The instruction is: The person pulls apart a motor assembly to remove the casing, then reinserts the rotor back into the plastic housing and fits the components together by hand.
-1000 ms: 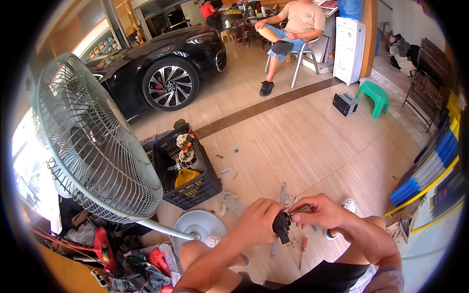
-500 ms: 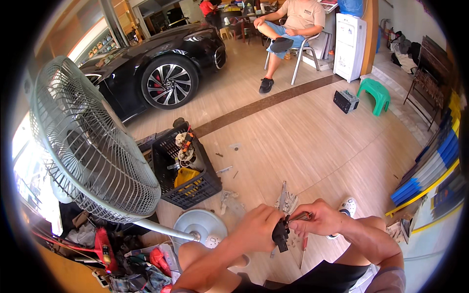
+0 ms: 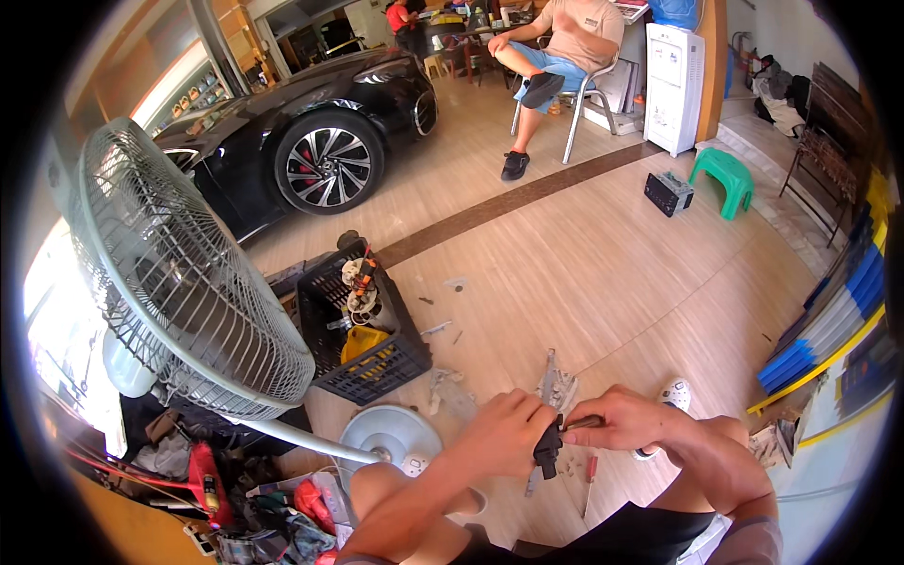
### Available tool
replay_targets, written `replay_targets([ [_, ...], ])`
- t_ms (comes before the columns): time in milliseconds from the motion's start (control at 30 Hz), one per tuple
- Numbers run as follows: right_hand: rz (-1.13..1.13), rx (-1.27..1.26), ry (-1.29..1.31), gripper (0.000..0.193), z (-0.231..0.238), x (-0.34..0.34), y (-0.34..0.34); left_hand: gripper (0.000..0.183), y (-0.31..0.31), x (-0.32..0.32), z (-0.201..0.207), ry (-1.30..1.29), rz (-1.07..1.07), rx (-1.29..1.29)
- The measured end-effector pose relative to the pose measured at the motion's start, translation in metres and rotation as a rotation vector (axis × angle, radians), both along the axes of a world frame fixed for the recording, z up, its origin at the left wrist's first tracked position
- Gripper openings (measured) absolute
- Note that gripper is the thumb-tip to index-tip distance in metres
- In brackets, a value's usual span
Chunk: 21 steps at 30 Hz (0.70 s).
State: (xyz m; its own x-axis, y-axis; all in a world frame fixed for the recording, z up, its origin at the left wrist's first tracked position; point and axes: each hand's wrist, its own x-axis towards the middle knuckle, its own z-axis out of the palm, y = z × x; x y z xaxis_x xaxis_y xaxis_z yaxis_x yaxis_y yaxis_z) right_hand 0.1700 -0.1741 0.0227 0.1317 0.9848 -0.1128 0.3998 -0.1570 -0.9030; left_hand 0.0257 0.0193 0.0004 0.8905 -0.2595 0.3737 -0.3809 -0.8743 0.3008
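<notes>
Black, blocky part above the floor, gripped in the left hand's curled fingers — the right hand pinching a slim dark piece close beside it. Below lies a red-handled screwdriver — beyond, I see a crate.

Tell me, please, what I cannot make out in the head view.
Head view:
- Black part: left side, hidden by left hand.
- Thin piece: its kind; too small, partly covered by right hand.
- Seated person: head, cut off by upper edge.
- Crate: bottom, hidden by contents.
</notes>
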Motion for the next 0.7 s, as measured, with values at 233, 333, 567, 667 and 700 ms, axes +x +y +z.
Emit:
replay_targets([
  [233, 0.060, -0.138, 0.075, 0.036, -0.011, -0.009, -0.001, 0.043, -0.001, -0.002, -0.002, 0.107, -0.069, 0.113],
  [333, 0.010, -0.143, 0.061, 0.036, -0.007, -0.009, 0.001, 0.048, 0.001, 0.000, 0.003, 0.021, -0.045, 0.093],
  [567, -0.210, 0.125, -0.120, 0.029, -0.007, -0.012, 0.003, 0.067, 0.003, 0.003, 0.022, -0.045, 0.280, -0.135],
  [667, -0.468, 0.087, 0.028, 0.028, -0.007, -0.011, 0.009, 0.076, 0.006, 0.005, 0.017, -0.016, 0.478, -0.429],
  [700, -0.498, 0.134, 0.052, 0.028, -0.001, -0.012, 0.010, 0.077, 0.009, 0.004, 0.015, 0.138, 0.460, -0.682],
])
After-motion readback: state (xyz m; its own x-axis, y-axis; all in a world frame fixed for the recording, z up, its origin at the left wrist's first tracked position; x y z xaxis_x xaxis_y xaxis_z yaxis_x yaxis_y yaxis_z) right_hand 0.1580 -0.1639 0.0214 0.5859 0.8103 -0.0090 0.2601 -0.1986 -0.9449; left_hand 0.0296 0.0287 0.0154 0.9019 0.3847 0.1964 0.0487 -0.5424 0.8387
